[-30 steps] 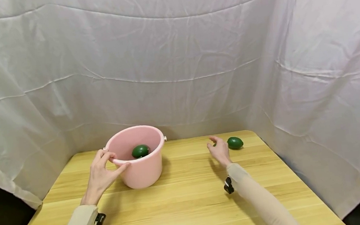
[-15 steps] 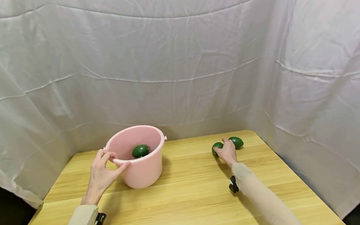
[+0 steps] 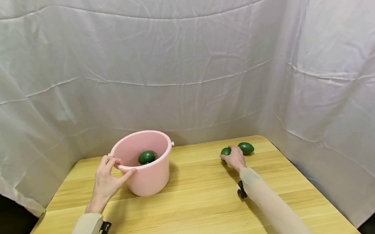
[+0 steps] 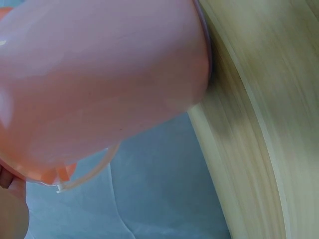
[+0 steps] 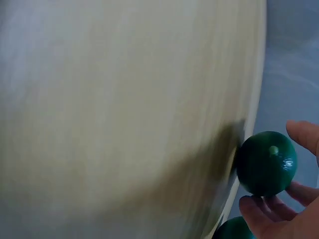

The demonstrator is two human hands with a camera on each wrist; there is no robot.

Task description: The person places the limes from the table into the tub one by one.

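A pink bucket (image 3: pixel 149 181) stands upright on the left of the table. My left hand (image 3: pixel 107 178) grips its near-left rim, thumb outside and fingers over the edge; in the left wrist view the bucket wall (image 4: pixel 99 84) fills much of the frame. Inside lies a glossy dark green avocado (image 3: pixel 146 156). At the far right, my right hand (image 3: pixel 236 160) holds another avocado (image 3: pixel 225 151). The right wrist view shows that avocado (image 5: pixel 266 164) between thumb and fingers, its pale stem end showing. A further avocado (image 3: pixel 246 148) lies just right of the hand.
The wooden table (image 3: pixel 189 213) reaches back to a pale hanging curtain (image 3: pixel 182 58), which also encloses both sides. The bucket's thin handle (image 4: pixel 92 172) hangs behind it in the left wrist view.
The right hand has moved right and down onto the left avocado of the pair, its fingers now round it. The left hand and bucket stay where they were.
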